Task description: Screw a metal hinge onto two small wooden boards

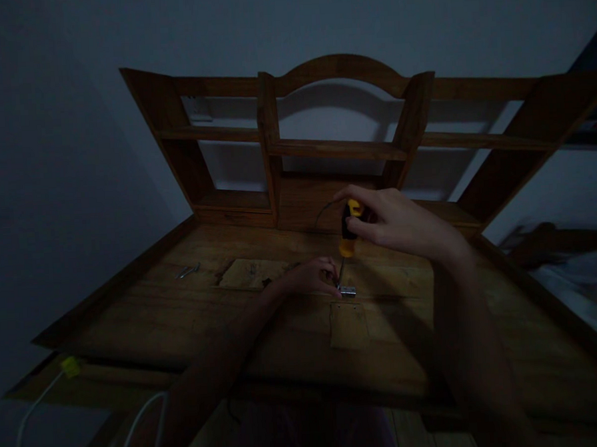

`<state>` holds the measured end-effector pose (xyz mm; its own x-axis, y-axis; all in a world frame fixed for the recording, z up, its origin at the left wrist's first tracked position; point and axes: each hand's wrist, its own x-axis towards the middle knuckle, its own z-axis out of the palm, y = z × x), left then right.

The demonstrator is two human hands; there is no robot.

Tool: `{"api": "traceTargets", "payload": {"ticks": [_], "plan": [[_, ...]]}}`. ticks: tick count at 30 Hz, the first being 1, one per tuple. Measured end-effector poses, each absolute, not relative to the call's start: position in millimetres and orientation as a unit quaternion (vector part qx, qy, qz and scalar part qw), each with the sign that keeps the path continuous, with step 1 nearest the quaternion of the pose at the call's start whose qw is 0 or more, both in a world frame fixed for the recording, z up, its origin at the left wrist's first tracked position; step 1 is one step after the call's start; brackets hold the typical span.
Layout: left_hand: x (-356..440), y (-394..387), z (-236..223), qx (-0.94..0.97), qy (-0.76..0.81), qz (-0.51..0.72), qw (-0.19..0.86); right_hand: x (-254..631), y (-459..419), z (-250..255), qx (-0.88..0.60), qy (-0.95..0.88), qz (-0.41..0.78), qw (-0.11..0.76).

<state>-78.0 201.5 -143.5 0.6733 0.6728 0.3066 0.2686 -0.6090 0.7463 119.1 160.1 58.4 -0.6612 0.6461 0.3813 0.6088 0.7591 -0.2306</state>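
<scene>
My right hand (378,219) is closed around the yellow and black handle of a screwdriver (347,246), held almost upright over the desk. Its thin shaft points down to a small shiny metal piece (349,291), perhaps a hinge, on the wood. My left hand (317,276) pinches beside the screwdriver's tip and touches the left end of that metal piece; whatever sits between its fingertips is too small to make out. Just below lies a small square wooden board (348,325). Left of my left hand is a longer pale board (254,274) with small dark bits on it.
A few small metal parts (187,270) lie on the left of the wooden desktop (153,311). A wooden shelf unit (337,148) rises along the back. A white cable (35,404) with a yellow end hangs at the front left. The room is dim.
</scene>
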Motion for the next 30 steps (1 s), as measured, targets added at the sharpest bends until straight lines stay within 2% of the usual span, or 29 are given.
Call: {"api": "traceTargets", "payload": {"ticks": [8, 17, 24, 30], "plan": [[-77.9, 198.5, -137.7, 0.844, 0.294, 0.276, 0.354, 114.6, 167.4, 49.5, -0.383, -0.891, -0.031, 0.243], [-78.7, 203.1, -145.9, 0.844, 0.287, 0.285, 0.351, 117.9, 161.6, 56.1, -0.352, -0.907, 0.016, 0.233], [-78.4, 201.8, -144.5, 0.84, 0.287, 0.287, 0.36, 114.6, 166.1, 49.0, -0.385, -0.891, -0.038, 0.237], [-78.6, 201.2, -143.8, 0.842, 0.286, 0.286, 0.358, 118.8, 165.2, 55.5, -0.334, -0.913, 0.027, 0.235]]}}
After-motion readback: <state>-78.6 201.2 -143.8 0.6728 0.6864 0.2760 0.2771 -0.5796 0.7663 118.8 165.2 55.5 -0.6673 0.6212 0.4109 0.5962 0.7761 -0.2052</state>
